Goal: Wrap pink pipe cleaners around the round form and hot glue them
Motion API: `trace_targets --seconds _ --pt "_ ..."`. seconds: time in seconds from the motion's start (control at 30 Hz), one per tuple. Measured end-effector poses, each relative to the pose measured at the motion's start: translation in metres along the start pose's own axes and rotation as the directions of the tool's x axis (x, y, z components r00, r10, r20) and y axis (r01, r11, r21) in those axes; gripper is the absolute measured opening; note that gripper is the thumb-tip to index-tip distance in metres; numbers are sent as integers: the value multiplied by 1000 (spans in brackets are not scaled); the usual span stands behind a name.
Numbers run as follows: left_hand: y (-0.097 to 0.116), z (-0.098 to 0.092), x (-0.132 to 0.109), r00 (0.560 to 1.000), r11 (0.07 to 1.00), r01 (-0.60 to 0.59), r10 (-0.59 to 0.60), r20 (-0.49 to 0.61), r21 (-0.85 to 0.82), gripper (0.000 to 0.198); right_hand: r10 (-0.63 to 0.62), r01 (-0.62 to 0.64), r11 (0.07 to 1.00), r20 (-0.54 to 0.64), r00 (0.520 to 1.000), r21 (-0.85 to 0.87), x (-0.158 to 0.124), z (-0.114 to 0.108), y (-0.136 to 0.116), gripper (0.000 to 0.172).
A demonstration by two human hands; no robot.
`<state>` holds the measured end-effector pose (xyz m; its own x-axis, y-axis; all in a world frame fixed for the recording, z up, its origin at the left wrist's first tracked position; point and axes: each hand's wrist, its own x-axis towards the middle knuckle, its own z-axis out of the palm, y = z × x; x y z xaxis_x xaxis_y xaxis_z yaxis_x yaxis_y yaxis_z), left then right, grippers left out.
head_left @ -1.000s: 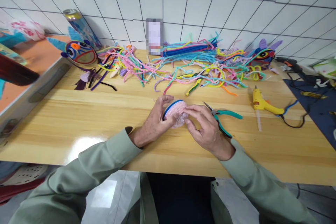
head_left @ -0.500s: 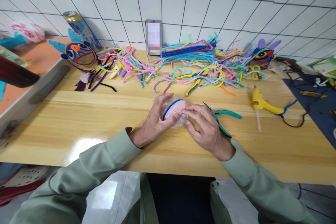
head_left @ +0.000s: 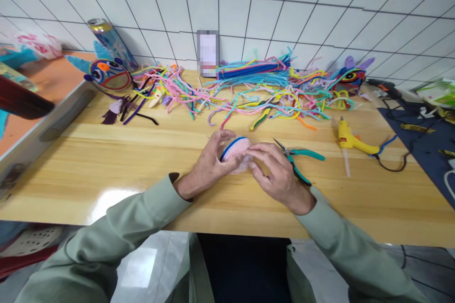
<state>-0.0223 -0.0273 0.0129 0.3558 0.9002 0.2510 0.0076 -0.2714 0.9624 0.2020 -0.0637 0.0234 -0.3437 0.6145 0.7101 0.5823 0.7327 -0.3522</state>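
Note:
A rounded pink piece, seemingly wound from pipe cleaners, with a blue rim (head_left: 235,147) is tilted between my hands above the table. My left hand (head_left: 217,157) is wrapped round its left side, thumb across the front. The fingers of my right hand (head_left: 273,168) pinch at its right edge. Something pale and see-through shows under the piece; I cannot make out what it is. Teal-handled long-nose pliers (head_left: 296,154) lie just beyond my right hand with their jaws apart.
Loose coloured pipe cleaners (head_left: 177,87) and a blue bundle (head_left: 252,70) line the wall. Yellow-green pliers (head_left: 261,117) lie before them. A phone (head_left: 208,53) leans on the tiles. To the right rests a yellow glue gun (head_left: 350,138) with its cord; at left stands a can (head_left: 110,40).
My hands stay nearly in place, still holding the pink piece. The whole view has shifted slightly, most noticeably at the right side.

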Motion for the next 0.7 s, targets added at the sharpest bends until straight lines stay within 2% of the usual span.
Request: trace_targets --seconds 0.3,0.43,0.7 --pt "-7 4 -3 998 999 -42 43 -36 11 53 33 -34 999 -23 999 -4 -2 2 4 39" --pt "-6 2 -3 999 999 -38 39 -25 32 52 38 -38 999 -14 999 0 -2 2 3 42" --pt "-5 4 -1 1000 999 -30 30 3 -27 50 22 -22 1000 -26 999 16 0 0 2 44"
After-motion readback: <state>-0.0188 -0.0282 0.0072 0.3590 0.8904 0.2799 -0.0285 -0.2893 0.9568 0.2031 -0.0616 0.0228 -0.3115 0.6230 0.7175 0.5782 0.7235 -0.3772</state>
